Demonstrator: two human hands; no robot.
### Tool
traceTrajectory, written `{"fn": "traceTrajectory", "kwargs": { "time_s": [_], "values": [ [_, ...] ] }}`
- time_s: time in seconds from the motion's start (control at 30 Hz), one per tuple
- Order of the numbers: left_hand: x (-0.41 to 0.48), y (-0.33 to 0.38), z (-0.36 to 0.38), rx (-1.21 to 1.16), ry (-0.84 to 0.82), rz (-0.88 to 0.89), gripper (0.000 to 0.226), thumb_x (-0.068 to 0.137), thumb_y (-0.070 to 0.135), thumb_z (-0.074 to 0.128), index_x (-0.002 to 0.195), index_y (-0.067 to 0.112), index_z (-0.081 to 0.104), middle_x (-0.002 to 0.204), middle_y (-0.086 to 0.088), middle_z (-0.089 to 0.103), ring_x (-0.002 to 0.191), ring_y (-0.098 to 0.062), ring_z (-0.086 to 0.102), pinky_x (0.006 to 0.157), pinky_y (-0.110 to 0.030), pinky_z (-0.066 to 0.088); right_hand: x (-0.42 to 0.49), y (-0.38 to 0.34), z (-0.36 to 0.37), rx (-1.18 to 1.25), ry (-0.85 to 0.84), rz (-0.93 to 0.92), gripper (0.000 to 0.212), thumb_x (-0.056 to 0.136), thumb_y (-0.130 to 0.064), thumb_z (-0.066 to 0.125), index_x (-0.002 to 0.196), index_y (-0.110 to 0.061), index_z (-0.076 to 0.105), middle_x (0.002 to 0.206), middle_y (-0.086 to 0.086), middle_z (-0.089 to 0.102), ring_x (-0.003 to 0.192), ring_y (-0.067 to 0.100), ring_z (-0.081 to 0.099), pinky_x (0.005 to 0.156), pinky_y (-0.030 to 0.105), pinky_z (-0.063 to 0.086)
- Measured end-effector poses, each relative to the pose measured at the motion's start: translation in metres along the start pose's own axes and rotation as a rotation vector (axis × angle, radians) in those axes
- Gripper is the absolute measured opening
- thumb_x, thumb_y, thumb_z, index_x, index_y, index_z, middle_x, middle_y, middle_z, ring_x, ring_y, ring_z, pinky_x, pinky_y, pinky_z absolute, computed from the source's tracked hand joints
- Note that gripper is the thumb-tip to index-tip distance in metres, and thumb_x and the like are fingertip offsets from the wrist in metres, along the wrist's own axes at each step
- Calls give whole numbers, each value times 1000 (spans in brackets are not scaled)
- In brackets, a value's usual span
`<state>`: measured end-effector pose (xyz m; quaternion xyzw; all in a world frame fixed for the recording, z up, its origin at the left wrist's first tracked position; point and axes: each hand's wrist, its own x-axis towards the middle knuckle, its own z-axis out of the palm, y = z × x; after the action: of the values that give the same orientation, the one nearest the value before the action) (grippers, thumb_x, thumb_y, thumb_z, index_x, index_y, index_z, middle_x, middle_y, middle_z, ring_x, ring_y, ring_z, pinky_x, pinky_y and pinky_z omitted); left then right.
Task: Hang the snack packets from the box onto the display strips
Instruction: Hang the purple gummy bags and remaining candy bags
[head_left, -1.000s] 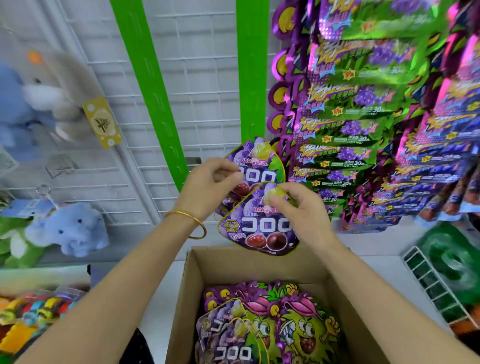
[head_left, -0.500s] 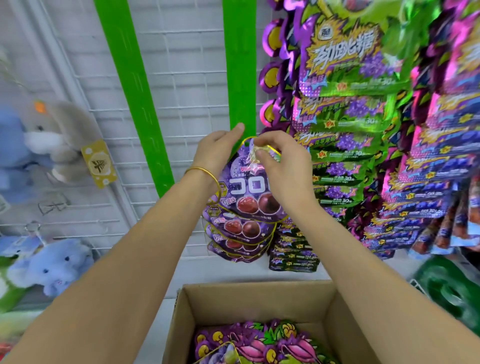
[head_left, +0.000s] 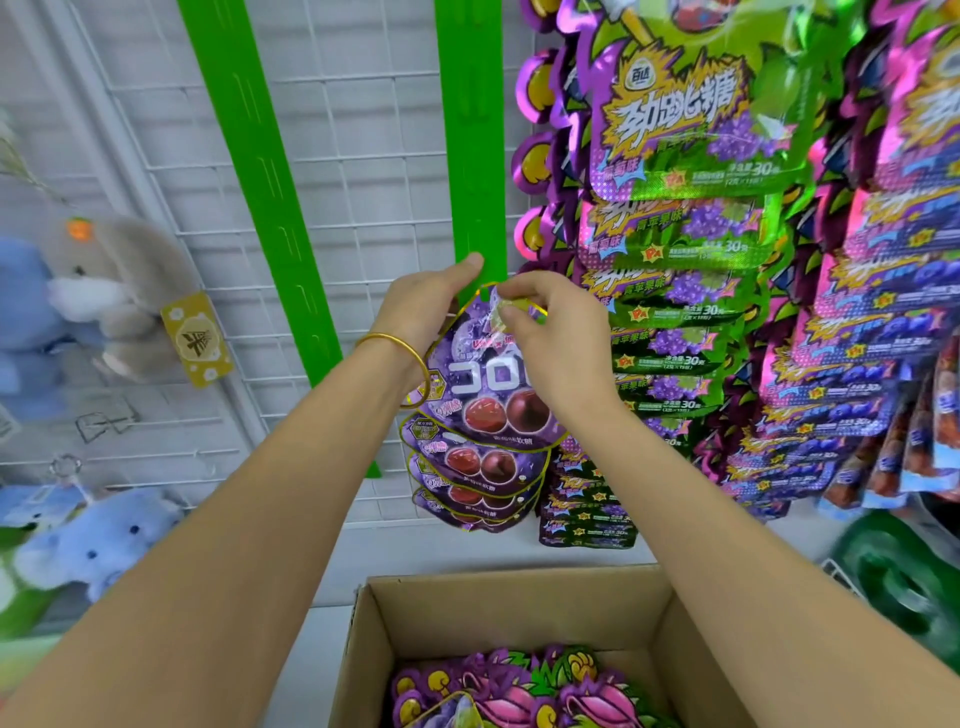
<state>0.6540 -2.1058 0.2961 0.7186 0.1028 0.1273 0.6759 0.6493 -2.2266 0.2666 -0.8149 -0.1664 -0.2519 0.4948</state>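
**A:** How far along is the hanging?

**B:** Partway, I'd judge. On the middle green strip (head_left: 475, 156), several hung packets (head_left: 478, 467) already overlap in a short column at its lower end. One more purple packet (head_left: 483, 374) is held against the strip just above them.

**A:** Which hand has it?

**B:** Both. The right hand (head_left: 556, 338) pinches the packet's top tab between thumb and fingertips, right at the strip. The left hand (head_left: 431, 306) holds the packet's upper left edge with curled fingers, and one fingertip touches the strip.

**A:** Is it hooked on yet?

**B:** I cannot tell. The fingers cover the hang hole and whatever hook sits there.

**A:** And what is left?

**B:** A good deal, by the look of it. The cardboard box (head_left: 519, 608) below the arms holds more boxed packets (head_left: 519, 686), purple, pink and green, though only their top edge is in view. The middle strip is bare above the hands. The left green strip (head_left: 254, 171), slanting across the wire grid (head_left: 374, 130), carries no packet that I can see.

**A:** And to the right?

**B:** Full columns of green-and-purple packets (head_left: 685, 156) hang there, so that side looks finished.
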Motion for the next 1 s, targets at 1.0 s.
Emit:
{"fn": "traceTrajectory", "kwargs": {
  "time_s": [1.0],
  "values": [
    [-97, -183, -76, 395, -131, -137, 18, 85, -1, 53, 95, 12, 61, 79, 7, 54, 51, 10, 50, 52, -8, 39, -265, 174, 87, -253, -980, 571, 28, 89, -13, 59, 114, -1, 59, 117, 13, 63, 111, 25, 58, 91, 27, 40]
  ]
}}
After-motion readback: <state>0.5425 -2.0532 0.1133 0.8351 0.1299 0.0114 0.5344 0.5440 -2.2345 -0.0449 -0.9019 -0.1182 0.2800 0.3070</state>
